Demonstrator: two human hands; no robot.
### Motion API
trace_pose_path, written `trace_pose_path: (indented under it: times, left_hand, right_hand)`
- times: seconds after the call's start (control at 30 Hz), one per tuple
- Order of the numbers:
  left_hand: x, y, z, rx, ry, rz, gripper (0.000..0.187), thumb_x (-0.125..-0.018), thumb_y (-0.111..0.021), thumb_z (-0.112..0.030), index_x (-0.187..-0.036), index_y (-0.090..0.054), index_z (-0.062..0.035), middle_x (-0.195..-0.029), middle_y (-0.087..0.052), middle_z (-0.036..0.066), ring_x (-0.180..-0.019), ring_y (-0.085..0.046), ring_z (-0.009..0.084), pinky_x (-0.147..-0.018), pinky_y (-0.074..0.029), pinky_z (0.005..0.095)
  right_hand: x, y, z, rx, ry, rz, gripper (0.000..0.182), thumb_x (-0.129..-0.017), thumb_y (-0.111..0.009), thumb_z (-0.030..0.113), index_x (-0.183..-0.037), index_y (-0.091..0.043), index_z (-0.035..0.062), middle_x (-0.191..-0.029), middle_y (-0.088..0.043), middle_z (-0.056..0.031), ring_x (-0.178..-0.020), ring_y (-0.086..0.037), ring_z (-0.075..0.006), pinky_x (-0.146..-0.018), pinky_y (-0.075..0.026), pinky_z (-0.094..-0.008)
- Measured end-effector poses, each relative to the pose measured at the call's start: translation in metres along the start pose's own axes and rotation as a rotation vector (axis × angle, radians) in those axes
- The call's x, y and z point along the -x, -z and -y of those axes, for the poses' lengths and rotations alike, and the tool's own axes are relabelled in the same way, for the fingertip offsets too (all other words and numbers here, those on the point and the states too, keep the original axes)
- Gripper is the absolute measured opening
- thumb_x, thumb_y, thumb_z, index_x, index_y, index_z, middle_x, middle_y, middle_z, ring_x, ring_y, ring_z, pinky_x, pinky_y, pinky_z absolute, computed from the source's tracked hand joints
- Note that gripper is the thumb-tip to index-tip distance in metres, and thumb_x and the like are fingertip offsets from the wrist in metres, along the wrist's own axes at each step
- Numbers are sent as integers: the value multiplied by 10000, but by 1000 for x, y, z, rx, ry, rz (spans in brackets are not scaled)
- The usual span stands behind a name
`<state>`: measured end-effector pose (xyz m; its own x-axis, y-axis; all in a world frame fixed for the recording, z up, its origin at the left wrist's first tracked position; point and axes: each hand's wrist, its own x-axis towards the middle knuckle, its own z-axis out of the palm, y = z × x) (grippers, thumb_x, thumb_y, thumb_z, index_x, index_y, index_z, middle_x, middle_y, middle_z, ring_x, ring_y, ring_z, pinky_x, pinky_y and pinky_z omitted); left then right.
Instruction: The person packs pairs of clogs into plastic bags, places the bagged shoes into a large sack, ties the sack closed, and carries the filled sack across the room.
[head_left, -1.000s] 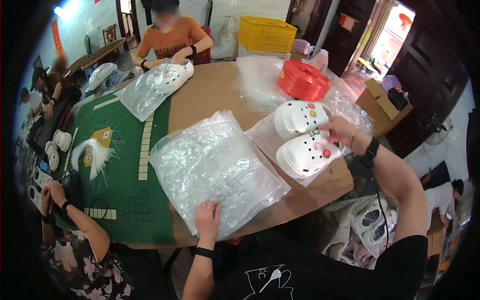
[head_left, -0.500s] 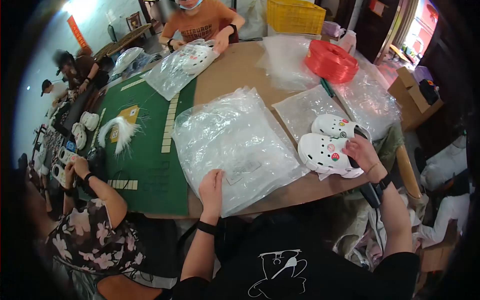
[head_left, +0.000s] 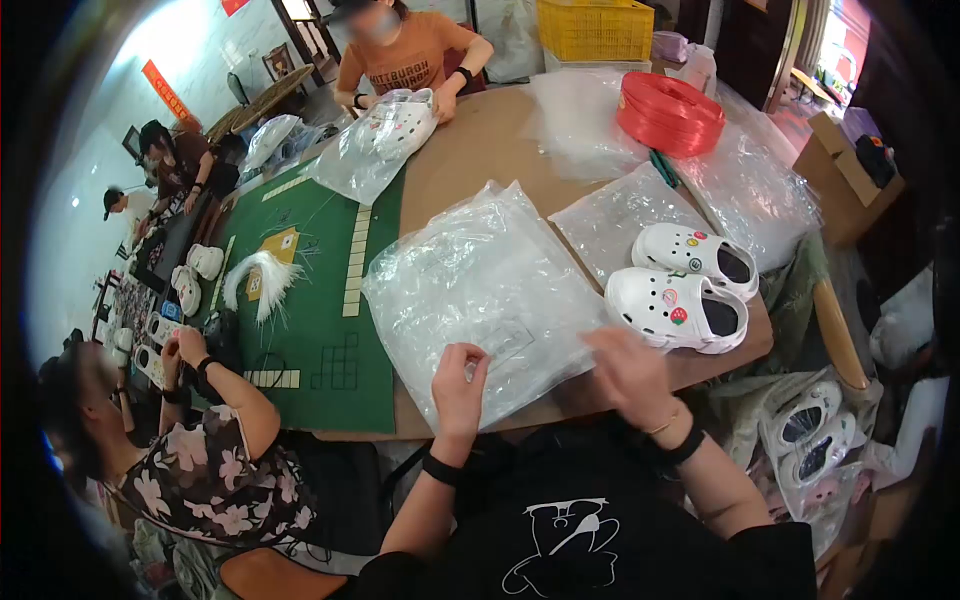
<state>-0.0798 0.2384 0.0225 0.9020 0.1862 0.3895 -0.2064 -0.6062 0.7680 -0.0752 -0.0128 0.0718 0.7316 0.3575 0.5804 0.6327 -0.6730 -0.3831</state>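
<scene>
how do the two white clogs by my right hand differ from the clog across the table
The two white clogs lie bare on the table, untouched; the far clog sits inside a clear plastic bag, held by another person's hands. The near pair looks larger, being closer. All are white with coloured charms.

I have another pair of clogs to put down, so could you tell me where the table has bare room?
Bare brown tabletop lies between the stack of plastic bags and the red twine spool, and the green mat is open near the white tuft. The near right edge is crowded: both hands and the white clogs.
</scene>
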Motion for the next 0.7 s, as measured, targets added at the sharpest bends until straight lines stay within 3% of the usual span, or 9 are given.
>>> trace_pose_path:
  times: [0.03, 0.07, 0.17, 0.23, 0.37, 0.43, 0.53, 0.6, 0.7]
  left_hand:
    - [2, -4, -2, 30, 17, 31, 123, -805, -669, -39, -896, -589, -17, -821, -582, 118, -762, -593, 265, -693, -471, 340]
    - [4, -8, -4, 29, 12, 38, 123, -805, -669, -39, -896, -589, -17, -821, -582, 118, -762, -593, 265, -693, -471, 340]
    - [6, -11, -8, 116, 106, 106, 187, -793, -705, -69, -936, -591, -28, -790, -563, 96, -721, -565, 212, -662, -462, 319]
    - [4, -5, -10, 246, 291, 215, 259, -787, -728, -90, -1002, -593, -35, -763, -544, 68, -673, -523, 161, -624, -447, 299]
    - [4, -5, 1, 238, 324, 184, 328, -796, -734, -108, -1084, -590, -46, -743, -534, 49, -644, -503, 137, -601, -433, 289]
    - [3, -15, 2, 91, 123, 58, 248, -843, -687, -108, -1066, -612, -29, -740, -549, 61, -641, -518, 163, -604, -436, 294]
    - [-5, -25, 10, 5, -8, 63, 149, -893, -619, -94, -1019, -631, -13, -770, -579, 83, -661, -543, 189, -610, -440, 301]
    - [-14, -23, 4, 50, 24, -19, 120, -907, -592, -81, -994, -636, -11, -803, -599, 93, -680, -560, 197, -617, -444, 304]
    - [-24, -8, -23, 101, 78, -126, 106, -920, -562, -57, -978, -642, -17, -873, -637, 109, -716, -593, 189, -625, -453, 298]
  right_hand:
    - [0, -13, 10, -106, 54, 135, 368, -807, -595, 54, -1173, -601, 86, -1074, -624, -142, -867, -641, -289, -682, -534, -374]
    - [2, -29, 15, -164, 107, 187, 431, -792, -587, 39, -1222, -561, 47, -1131, -595, -150, -950, -621, -292, -763, -524, -371]
    - [-2, -58, 10, -178, 163, 237, 471, -773, -572, 16, -1241, -526, -7, -1172, -563, -157, -1042, -574, -302, -873, -489, -374]
    - [0, -61, -1, -121, 147, 282, 492, -756, -561, -2, -1244, -508, -39, -1147, -548, -161, -1078, -534, -313, -935, -453, -383]
    - [4, -57, -10, -96, 147, 242, 480, -766, -556, 6, -1242, -510, -34, -1067, -540, -165, -1046, -528, -312, -906, -470, -375]
    - [6, -56, -10, -100, 144, 248, 475, -768, -555, 12, -1239, -511, -36, -1044, -534, -166, -1045, -523, -313, -903, -471, -371]
    - [9, -56, -10, -50, 189, 232, 438, -793, -575, 47, -1226, -533, -6, -988, -552, -133, -994, -551, -288, -825, -499, -356]
    - [12, -52, -7, 22, 40, 253, 408, -829, -592, 93, -1230, -545, 34, -886, -577, -98, -847, -606, -272, -686, -514, -362]
    - [18, -54, -20, -53, -32, 217, 403, -862, -592, 138, -1253, -538, 57, -801, -590, -80, -693, -621, -276, -574, -497, -379]
